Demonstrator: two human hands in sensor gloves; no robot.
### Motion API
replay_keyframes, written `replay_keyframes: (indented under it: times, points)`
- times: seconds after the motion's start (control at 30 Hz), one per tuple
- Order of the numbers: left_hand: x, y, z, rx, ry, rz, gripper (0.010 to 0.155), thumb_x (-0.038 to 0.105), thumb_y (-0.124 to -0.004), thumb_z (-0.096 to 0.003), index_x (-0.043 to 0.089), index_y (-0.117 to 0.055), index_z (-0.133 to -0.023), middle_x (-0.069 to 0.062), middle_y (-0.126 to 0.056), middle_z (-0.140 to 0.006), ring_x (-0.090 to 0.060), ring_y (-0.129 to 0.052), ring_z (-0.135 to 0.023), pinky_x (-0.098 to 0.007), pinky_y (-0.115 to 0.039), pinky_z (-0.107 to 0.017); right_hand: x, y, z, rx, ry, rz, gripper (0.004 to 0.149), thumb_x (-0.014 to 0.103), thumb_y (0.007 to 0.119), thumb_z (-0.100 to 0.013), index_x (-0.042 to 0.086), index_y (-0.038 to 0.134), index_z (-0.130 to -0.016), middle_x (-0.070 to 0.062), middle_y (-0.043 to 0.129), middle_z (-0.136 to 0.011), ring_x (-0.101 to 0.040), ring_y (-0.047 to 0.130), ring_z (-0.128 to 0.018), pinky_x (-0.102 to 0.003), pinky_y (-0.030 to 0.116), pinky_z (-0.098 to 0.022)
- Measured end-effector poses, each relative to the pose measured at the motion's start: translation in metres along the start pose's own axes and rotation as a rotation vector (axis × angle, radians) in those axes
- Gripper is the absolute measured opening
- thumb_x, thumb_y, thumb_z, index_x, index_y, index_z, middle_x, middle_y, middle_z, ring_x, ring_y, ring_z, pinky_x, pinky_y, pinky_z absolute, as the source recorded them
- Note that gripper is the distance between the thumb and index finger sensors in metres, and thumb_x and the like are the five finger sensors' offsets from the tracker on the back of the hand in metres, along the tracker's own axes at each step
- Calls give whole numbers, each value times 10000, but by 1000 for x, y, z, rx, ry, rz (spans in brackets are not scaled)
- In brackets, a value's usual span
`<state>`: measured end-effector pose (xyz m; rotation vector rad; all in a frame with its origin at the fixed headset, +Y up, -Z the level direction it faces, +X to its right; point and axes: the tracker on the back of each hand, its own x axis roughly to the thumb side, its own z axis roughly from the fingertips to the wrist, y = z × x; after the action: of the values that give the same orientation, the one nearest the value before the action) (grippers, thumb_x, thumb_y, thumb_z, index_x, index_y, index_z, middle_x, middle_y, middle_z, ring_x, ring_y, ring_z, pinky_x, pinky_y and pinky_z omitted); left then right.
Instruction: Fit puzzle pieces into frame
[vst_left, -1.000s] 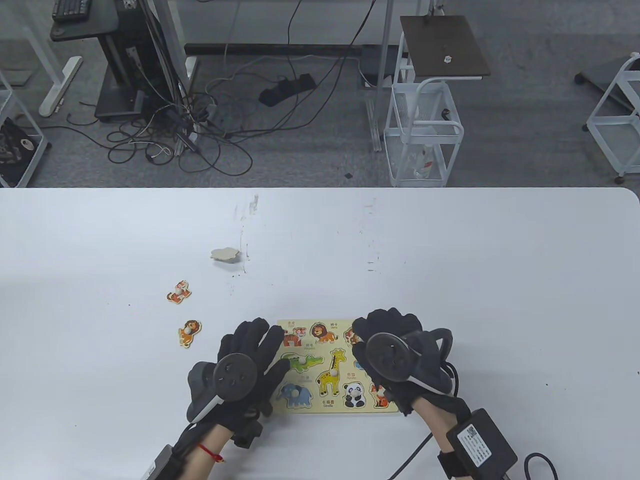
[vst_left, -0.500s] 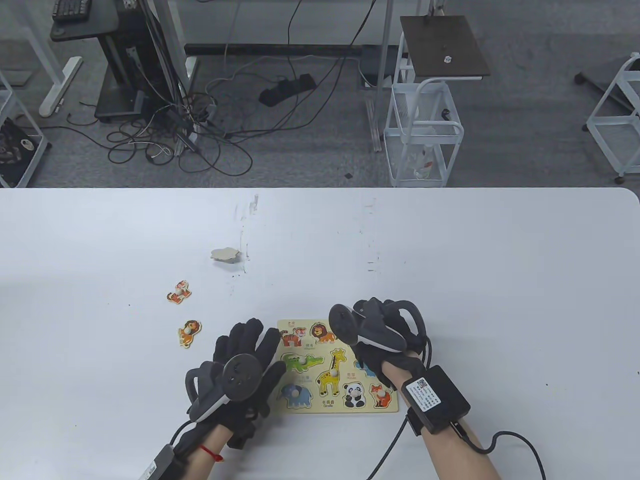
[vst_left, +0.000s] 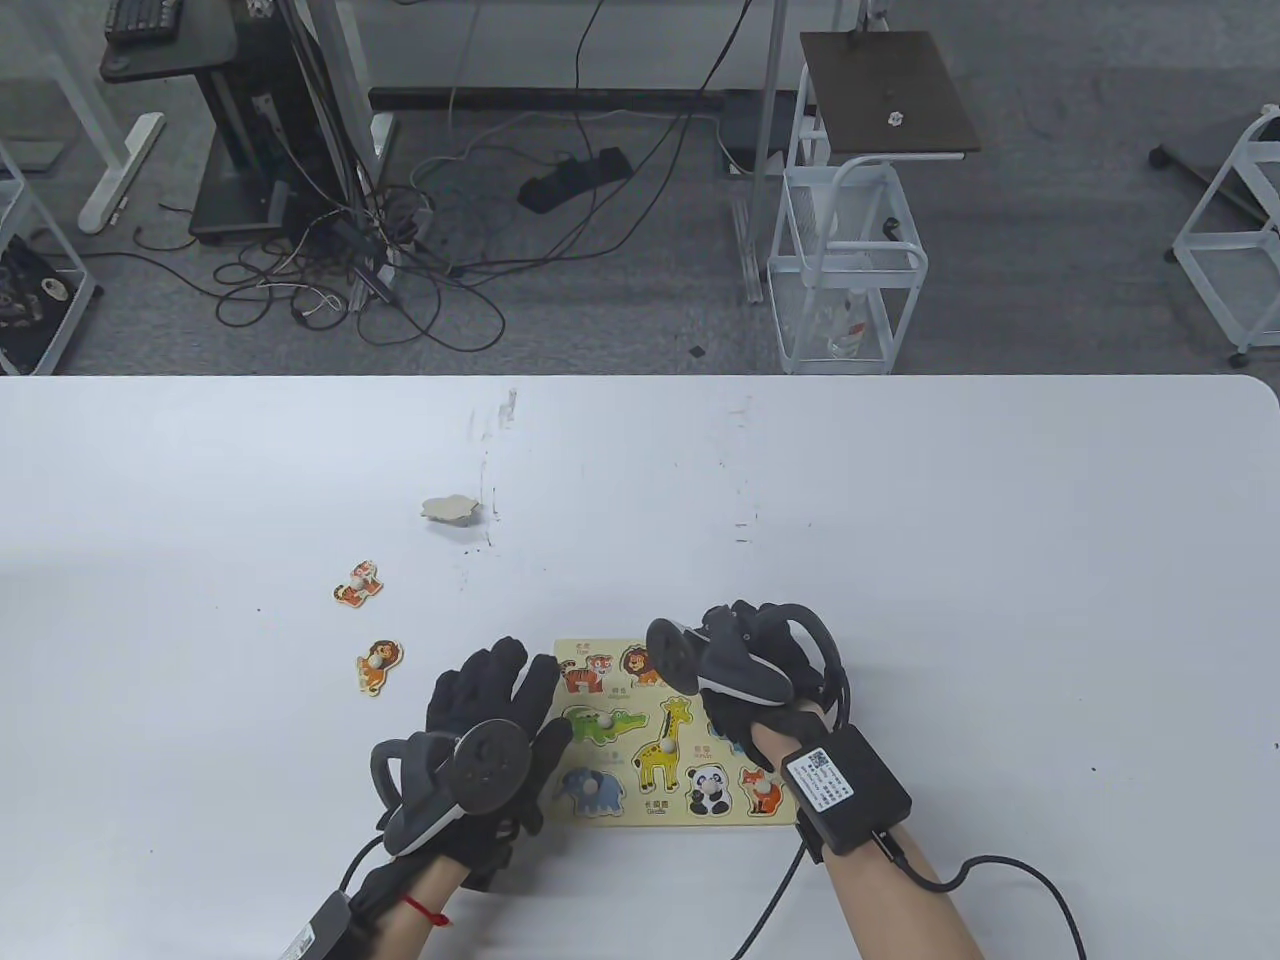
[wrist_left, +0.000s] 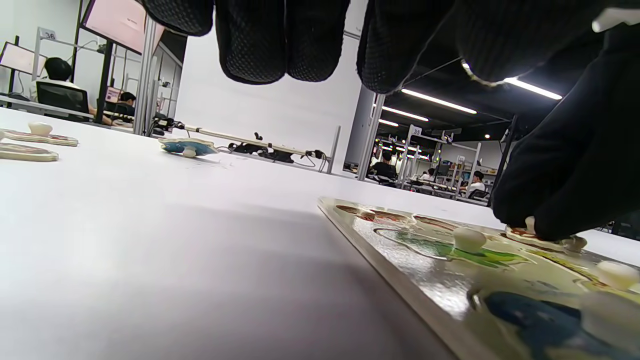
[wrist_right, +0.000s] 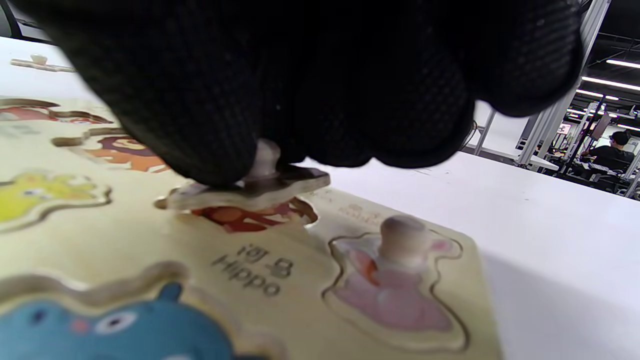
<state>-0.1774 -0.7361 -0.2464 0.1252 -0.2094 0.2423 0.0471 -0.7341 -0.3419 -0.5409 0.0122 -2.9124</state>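
The wooden puzzle frame (vst_left: 640, 812) lies near the table's front edge. Crocodile, giraffe, elephant, panda and fox pieces sit in it. My right hand (vst_left: 745, 700) is over the frame's upper right. In the right wrist view it (wrist_right: 270, 150) pinches the peg of a puzzle piece (wrist_right: 280, 187), held tilted just above a recess with a red-orange picture. My left hand (vst_left: 500, 700) is open, with its fingers spread at the frame's left edge. Its fingers (wrist_left: 280, 45) hang free in the left wrist view.
Loose pieces lie left of the frame: a tiger piece (vst_left: 356, 583), a lion piece (vst_left: 379, 666) and a face-down piece (vst_left: 449, 509) farther back. A pink animal piece (wrist_right: 395, 285) sits in the frame's corner beside the held piece. The hippo recess (wrist_right: 100, 325) shows its blue picture.
My right hand has turned from lying flat onto its side and shifted left over the frame's upper right. My left hand has barely moved.
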Motion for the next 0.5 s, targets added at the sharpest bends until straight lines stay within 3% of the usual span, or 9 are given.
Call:
replay_keyframes:
  times: [0.5]
  points:
    - [2,0,1,-14,-6,-7,639,577,-741,-461,316,-695,-1043,-125,-630,-1147,-400,-765,-1007,-590,-542,-767,0,-1,0,12,3,-1,454,386,981,-317,152,997,-706,-99,976,-679,-316,1022,-429,-566,815,-443]
